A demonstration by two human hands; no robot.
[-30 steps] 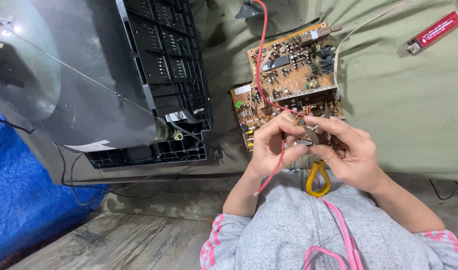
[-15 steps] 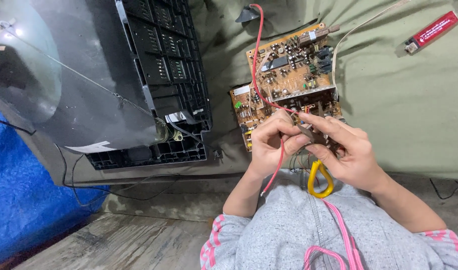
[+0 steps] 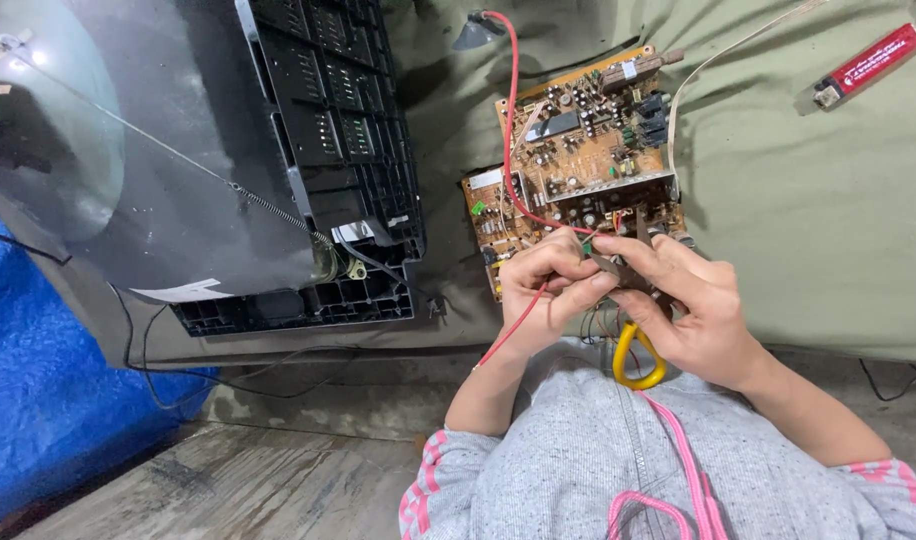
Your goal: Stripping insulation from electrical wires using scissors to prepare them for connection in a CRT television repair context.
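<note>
Red wire [image 3: 509, 130] pinched between left hand [image 3: 543, 290] and right hand [image 3: 693, 305]

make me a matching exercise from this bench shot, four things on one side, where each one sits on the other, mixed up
Things:
1. circuit board
2. red flat tool
3. black plastic casing
4. blue sheet

Places:
A. far right, top, on the green cloth
B. lower left, on the floor
C. just beyond both hands
D. left of the board, against the grey glass tube

Pairs: 1-C, 2-A, 3-D, 4-B

Yellow-handled tool [image 3: 638, 360] blades and small gripped part, hidden behind both hands [image 3: 618, 300].
</note>
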